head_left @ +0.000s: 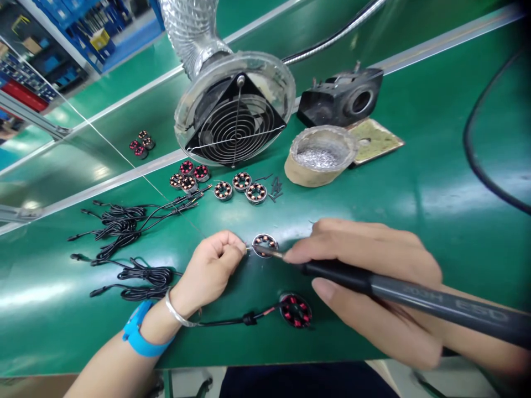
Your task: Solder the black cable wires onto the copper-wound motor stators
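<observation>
In the head view my right hand point(373, 276) grips a black soldering iron point(398, 293), whose tip reaches the left part of a small round motor stator point(265, 237) with copper windings. My left hand point(218, 262) is closed, thumb and forefinger pinching a thin wire point(249, 248) at the stator's left edge. Whether the tip touches the wire I cannot tell. Below lies another stator with red windings point(296, 310), joined to a black cable point(224, 321) that runs left under my left wrist.
Several loose stators point(241, 181) and short black sleeves point(276, 189) lie behind my hands. Coiled black cables point(124, 221) are on the left. Farther back stand a fume extractor fan point(238, 130), a cup of silvery solder scraps point(302, 174), a yellowish sponge point(373, 142) and a black iron stand point(332, 102).
</observation>
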Demonstrator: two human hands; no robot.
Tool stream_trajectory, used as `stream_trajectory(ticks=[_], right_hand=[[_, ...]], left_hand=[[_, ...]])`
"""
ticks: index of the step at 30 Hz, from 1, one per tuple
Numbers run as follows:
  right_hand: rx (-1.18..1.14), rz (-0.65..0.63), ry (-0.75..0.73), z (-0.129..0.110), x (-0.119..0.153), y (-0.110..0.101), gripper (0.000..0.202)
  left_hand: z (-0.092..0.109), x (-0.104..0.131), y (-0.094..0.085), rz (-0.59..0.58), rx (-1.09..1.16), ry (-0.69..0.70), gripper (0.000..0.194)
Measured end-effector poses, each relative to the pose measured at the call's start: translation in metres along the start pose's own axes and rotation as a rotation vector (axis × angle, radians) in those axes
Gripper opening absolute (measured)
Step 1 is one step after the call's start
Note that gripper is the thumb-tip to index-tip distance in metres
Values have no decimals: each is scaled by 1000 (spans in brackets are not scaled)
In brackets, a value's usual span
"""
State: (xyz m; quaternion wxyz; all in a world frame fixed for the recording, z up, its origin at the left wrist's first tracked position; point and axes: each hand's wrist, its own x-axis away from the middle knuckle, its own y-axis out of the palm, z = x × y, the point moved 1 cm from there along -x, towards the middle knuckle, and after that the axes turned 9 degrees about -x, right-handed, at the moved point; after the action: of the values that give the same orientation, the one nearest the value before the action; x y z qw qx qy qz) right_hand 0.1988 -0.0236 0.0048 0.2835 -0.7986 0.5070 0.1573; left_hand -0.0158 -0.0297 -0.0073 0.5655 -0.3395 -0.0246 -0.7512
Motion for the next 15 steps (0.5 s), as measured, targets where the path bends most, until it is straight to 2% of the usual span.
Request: stream_trajectory(ticks=[9,15], right_hand=[[-60,87,-22,0,-1,4,33],[-64,54,27,-3,0,1,33]], left_hand=[[-2,0,0,-9,5,16,20],[-3,0,0,-15,-4,19,21]])
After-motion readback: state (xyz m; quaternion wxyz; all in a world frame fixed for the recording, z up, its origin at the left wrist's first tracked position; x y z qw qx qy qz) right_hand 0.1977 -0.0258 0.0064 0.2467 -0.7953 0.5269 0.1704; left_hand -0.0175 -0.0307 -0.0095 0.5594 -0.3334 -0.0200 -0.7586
